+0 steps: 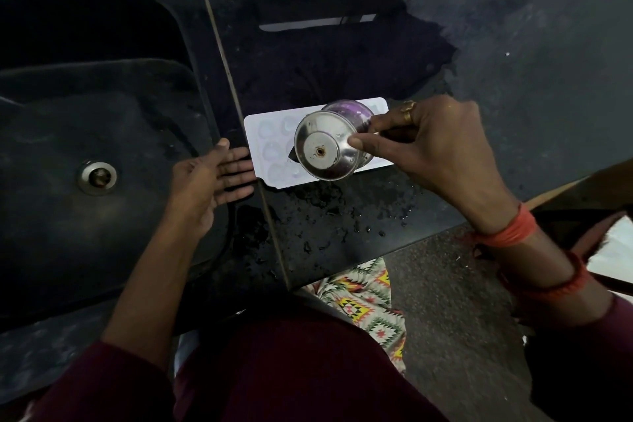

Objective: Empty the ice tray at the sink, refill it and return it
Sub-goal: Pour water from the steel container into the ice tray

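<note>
Here's the white ice tray [255, 134], lying flat on the wet black tabletop [359, 223], its long side running left to right in front of me. The sink [51, 147] opens just left of the tray, across a thin pale seam in the stone, and its steel drain [98, 177] sits well to the left of the tray.

My left hand [212, 178] lies flat, fingers straight and close together, with the fingertips touching the tray's left short edge.

My right hand [431, 144] comes in from the tray's right side and grips a small steel pot [325, 151]. The thumb presses on the rim of the base and the other fingers curl around the body. The pot is tipped onto its side right above the middle of the tray, round base turned toward me and mouth pointing away. I cannot tell whether water is running out, as the pot hides its own mouth. The rounded pockets at the tray's left end glisten; the pockets under the pot are hidden.

There's a gold ring [408, 112] on one finger of that hand and orange thread bands [510, 228] on the wrist.

Water droplets [346, 212] speckle the tabletop on the near side of the tray. Beyond the tray's far edge a knife [301, 25] lies flat, well apart from it.
</note>
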Tool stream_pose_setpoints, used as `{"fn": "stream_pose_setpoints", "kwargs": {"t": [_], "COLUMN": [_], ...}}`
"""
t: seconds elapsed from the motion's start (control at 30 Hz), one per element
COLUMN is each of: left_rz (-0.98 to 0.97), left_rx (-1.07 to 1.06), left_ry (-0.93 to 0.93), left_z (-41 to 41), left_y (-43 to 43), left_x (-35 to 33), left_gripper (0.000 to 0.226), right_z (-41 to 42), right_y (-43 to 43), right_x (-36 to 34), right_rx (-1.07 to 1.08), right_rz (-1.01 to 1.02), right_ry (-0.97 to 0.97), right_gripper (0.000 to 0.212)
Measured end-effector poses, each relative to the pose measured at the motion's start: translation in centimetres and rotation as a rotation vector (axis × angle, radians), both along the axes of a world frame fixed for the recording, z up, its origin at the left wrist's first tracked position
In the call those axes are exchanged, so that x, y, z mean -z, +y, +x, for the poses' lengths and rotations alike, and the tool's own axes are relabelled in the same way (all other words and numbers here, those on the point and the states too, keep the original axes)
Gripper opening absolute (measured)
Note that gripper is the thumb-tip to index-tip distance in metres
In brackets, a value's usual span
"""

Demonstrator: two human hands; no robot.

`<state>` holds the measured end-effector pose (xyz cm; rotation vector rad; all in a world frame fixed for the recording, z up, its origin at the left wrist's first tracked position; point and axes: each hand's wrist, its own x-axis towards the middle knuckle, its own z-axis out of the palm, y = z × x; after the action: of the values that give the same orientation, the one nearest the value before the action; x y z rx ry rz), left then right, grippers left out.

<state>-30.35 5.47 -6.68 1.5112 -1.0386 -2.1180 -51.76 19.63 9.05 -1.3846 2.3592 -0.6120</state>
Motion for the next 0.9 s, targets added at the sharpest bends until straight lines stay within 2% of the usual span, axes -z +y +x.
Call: {"fn": "stream_pose_setpoints", "kwargs": {"t": [0.27, 0.53, 0.9], "left_rz": [0.002, 0.013, 0.017], "left_rx": [0.007, 0.003, 0.002], "left_ry": [-0.010, -0.010, -0.009], "left_z": [-0.1, -0.1, 0.1], "left_y": [-0.1, -0.3, -0.5], "left_x": [-0.1, -0.3, -0.3], "left_gripper": [0.038, 0.038, 0.040], "right_z": [-0.1, -0.7, -0.4], "right_y": [-0.1, -0.3, -1.6], "right_x": [0.2, -0.2, -1.0], "right_rx": [-0.003, 0.061, 0.062], "right_rz": [-0.012, -0.078, -0.096], "right_ry": [0.009, -0.090, -0.038], "right_gripper": [0.022, 0.029, 0.031]}}
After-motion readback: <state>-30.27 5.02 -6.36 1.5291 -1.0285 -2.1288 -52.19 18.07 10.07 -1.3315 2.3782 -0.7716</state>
